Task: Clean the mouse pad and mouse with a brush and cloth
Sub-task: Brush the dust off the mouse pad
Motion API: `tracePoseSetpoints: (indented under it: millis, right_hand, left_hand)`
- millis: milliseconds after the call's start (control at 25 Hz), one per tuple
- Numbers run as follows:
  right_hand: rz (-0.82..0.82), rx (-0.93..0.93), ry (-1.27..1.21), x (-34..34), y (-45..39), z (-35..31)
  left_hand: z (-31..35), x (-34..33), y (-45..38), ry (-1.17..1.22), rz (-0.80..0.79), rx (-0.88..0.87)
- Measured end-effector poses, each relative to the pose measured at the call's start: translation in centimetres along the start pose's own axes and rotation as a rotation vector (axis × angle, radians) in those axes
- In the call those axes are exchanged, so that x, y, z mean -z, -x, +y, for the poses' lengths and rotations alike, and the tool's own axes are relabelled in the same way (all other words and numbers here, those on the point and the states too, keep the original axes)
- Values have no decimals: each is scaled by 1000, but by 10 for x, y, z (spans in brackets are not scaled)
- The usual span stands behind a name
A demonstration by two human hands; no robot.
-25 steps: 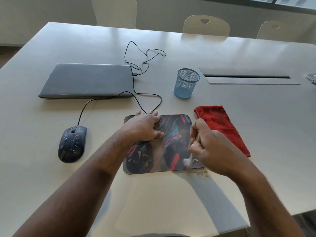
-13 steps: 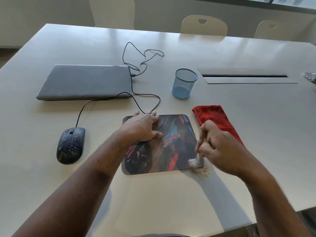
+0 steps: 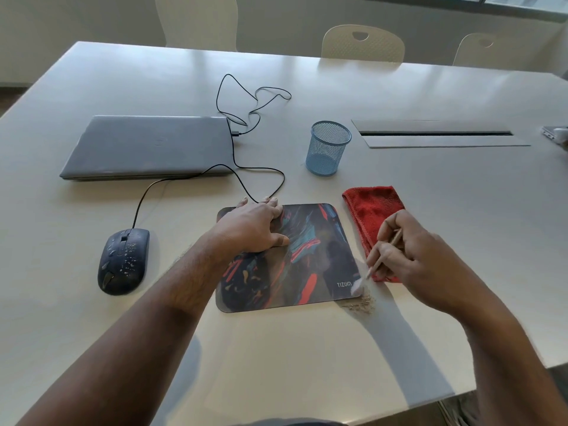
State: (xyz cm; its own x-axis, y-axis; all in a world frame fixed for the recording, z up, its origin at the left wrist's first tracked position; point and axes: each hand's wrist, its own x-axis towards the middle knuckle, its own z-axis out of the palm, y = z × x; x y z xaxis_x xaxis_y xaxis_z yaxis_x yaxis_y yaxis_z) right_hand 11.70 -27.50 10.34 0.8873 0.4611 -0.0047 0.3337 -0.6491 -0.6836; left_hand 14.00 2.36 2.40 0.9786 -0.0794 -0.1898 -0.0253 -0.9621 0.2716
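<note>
One mouse pad [image 3: 307, 256] flat on the counter [image 3: 276, 348], long axis running left to right, near-right corner just beside a small heap of tan grit [image 3: 359, 302] already off its edge. Brush [image 3: 381, 262] slanted, handle up and to the right, pale bristles down-left and touching the pad's near-right corner by the white logo. Right hand [image 3: 408, 256] grip clamped on the thin handle, pen fashion, directly right of that corner and partly over the red cloth [image 3: 372, 216]. Cloth folded, lying just beside the pad's right edge, long axis front to back. Left hand [image 3: 249, 229] grip flat and apart, fingers straight, pressing the pad's far-left part to pin it. Judged step: sweeping the pad's last debris rightward over the near-right corner; remaining strokes likely short, outward, away from the pinning hand. Mouse [image 3: 123, 261] well left of the pad, speckled with pale crumbs, untouched, nearer the left hand; cable [image 3: 246, 167] looping back to a closed laptop [image 3: 147, 146]. Blue mesh cup [image 3: 327, 149] beyond the cloth, apart from both.
</note>
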Motion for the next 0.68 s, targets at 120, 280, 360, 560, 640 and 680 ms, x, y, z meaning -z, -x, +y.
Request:
tracePoseSetpoints:
  millis: [120, 280, 360, 560, 640, 680]
  right_hand:
    - [79, -7, -25, -5, 2, -1]
    - [-4, -85, 11, -2, 5, 3]
    - [54, -66, -32, 2, 6, 2]
    - [82, -90, 53, -6, 7, 0]
    - [29, -59, 56, -5, 9, -3]
    - [19, -22, 18, -5, 10, -6]
  left_hand:
    - [0, 1, 0, -7, -5, 3]
    - [0, 2, 0, -1, -10, 0]
    - [0, 1, 0, -5, -7, 2]
    - [-1, 1, -1, 2, -3, 2]
    - [0, 1, 0, -4, -7, -3]
    - [0, 1, 0, -4, -3, -3]
